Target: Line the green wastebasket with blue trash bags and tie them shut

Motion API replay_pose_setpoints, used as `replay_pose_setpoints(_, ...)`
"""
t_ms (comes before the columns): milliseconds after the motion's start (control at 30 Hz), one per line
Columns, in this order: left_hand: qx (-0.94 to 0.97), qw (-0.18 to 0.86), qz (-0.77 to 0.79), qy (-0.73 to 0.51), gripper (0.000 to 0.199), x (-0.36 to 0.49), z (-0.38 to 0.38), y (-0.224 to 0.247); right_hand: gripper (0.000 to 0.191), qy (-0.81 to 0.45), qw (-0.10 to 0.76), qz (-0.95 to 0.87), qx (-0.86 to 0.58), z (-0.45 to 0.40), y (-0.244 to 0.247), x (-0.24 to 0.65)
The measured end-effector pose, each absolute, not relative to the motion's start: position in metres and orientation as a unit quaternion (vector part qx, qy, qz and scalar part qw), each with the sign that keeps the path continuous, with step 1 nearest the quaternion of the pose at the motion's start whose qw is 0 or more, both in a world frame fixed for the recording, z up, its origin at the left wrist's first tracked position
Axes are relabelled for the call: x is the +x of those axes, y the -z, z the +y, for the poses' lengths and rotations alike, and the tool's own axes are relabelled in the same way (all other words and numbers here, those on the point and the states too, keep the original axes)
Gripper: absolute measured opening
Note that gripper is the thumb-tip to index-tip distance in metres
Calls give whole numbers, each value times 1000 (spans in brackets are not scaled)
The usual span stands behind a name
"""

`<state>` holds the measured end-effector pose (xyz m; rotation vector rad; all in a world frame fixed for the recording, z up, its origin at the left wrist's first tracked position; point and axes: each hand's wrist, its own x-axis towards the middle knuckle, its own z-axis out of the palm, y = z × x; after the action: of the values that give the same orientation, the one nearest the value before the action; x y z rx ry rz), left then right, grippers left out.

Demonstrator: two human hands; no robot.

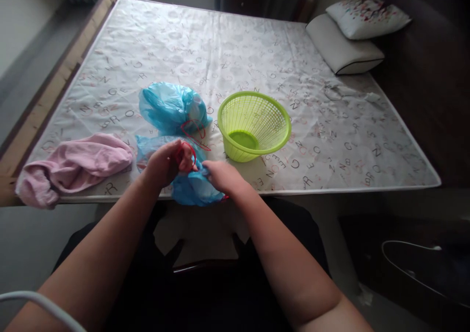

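At the near edge of the mattress, my left hand is closed on a red drawstring, part of which loops around its fingers. Just to its right, my right hand pinches the gathered blue plastic of a bag that hangs over the edge. More thin blue plastic lies behind my left hand. A filled blue plastic bag with a loose red string rests farther back. The green mesh basket stands right of my hands, with nothing seen inside.
A crumpled pink cloth lies on the left of the patterned mattress. Two pillows are stacked at the back right. A wooden bed rail runs along the left side. White cables show at the lower left and right.
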<state>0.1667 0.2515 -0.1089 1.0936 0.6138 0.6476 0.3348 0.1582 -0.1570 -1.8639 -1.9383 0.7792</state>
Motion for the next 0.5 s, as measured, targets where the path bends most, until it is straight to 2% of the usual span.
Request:
replay_pose_setpoints(133, 599, 453, 422, -508, 39, 159, 264, 120, 27, -184, 312, -585, -726, 164, 139, 342)
replay_pose_setpoints(200, 645, 325, 473, -505, 27, 153, 271, 127, 28, -123, 357, -553, -743, 162, 129, 341)
replay_pose_setpoints(233, 677, 285, 496, -463, 26, 150, 274, 131, 28, -97, 363, -547, -748, 160, 125, 340)
replay_pose_setpoints(333, 772, 234, 544, -229, 67, 148, 277, 142, 31, -73, 349, -544, -760, 153, 116, 332)
replay_pose_setpoints(367, 786, 226, 557, -141, 72, 148, 275, 146, 30, -89, 345, -538, -764, 152, 116, 330)
replay_pose_setpoints(433, 797, 211, 566, 20, 66, 151, 271, 152, 23, -139, 346, -512, -773, 153, 118, 329)
replay_pose_setpoints(500, 803, 197, 547, 132, 51, 153, 268, 155, 22, -195, 346, -481, -781, 156, 124, 330)
